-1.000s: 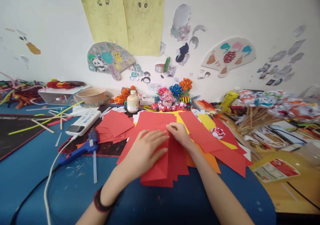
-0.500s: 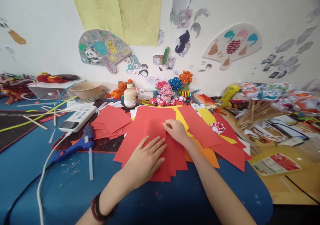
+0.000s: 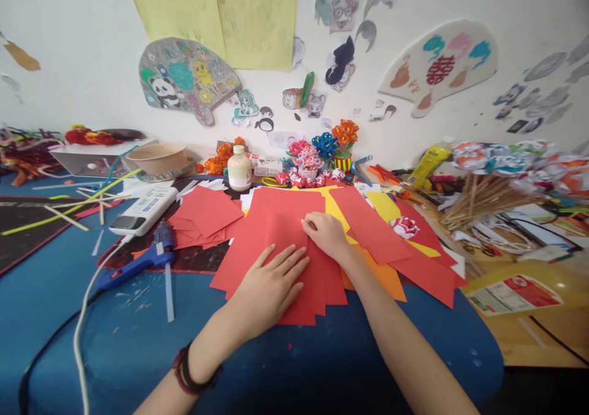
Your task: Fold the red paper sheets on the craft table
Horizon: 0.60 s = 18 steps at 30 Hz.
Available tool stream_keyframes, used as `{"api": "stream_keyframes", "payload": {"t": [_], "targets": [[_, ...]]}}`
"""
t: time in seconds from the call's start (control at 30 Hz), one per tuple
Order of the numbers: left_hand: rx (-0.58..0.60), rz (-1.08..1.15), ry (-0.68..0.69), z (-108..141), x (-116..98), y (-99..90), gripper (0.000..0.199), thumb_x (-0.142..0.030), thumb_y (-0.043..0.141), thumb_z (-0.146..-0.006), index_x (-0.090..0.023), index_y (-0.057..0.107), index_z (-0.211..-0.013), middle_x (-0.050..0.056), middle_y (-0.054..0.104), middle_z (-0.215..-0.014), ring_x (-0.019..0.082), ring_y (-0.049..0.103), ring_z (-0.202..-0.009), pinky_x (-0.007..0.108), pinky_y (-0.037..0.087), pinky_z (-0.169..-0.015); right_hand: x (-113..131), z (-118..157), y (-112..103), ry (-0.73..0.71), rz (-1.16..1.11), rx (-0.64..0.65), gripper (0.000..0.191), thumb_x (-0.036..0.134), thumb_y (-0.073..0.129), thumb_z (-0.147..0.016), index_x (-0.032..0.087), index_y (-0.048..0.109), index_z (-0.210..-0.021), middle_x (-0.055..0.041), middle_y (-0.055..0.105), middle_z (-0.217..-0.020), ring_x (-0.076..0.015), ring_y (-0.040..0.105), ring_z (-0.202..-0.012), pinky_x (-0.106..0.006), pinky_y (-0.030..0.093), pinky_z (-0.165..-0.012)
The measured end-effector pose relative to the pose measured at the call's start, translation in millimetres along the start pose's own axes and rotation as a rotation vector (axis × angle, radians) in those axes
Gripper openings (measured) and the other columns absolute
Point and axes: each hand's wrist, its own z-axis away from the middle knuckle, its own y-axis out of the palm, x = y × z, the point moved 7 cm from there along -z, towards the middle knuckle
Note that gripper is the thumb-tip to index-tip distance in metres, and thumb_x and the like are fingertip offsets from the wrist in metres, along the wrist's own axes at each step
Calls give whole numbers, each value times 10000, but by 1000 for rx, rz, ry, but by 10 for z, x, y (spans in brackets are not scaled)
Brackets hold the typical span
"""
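Several red paper sheets [image 3: 257, 218] lie overlapped in the middle of the blue table. My left hand [image 3: 269, 286] rests flat on them, palm down with its fingers spread. A folded red sheet [image 3: 283, 228] lies on top, between and beyond my hands. At its right edge, my right hand [image 3: 326, 236] is curled, thumb and fingers pressed together; whatever they pinch is too small to make out. Yellow and orange sheets [image 3: 380, 274] show under and beside the red ones on the right.
To the left are a blue glue gun [image 3: 142, 261], a white power strip [image 3: 145, 211] and a pile of red squares [image 3: 209, 212]. A cream bottle [image 3: 239, 169] and beaded flowers [image 3: 324, 148] stand at the back. A large yellow bottle [image 3: 515, 292] lies at the right.
The camera view has shifted slightly, so the table things appear a little higher. My left hand stays flat and my right hand stays curled at the same paper edge.
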Motion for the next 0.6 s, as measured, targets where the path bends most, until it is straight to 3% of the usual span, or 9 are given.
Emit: {"api": "stream_keyframes", "payload": {"t": [0.4, 0.6], "targets": [[15, -48, 8, -13, -6, 54, 507, -342, 291, -1004, -252, 263, -1503, 16, 316, -1542, 228, 277, -1429, 463, 148, -1185, -26, 0, 28, 6, 41, -4, 325, 328, 416, -939, 193, 548, -674, -7, 605, -710, -127, 456, -614, -291, 163, -546], [16, -89, -18, -10, -32, 70, 557, -433, 272, -998, -223, 239, -1513, 43, 281, -1557, 242, 232, -1445, 473, 167, -1182, -3, 0, 33, 5, 87, 0, 301, 327, 425, -936, 195, 566, -706, 3, 620, -735, -119, 478, -621, -284, 161, -544]]}}
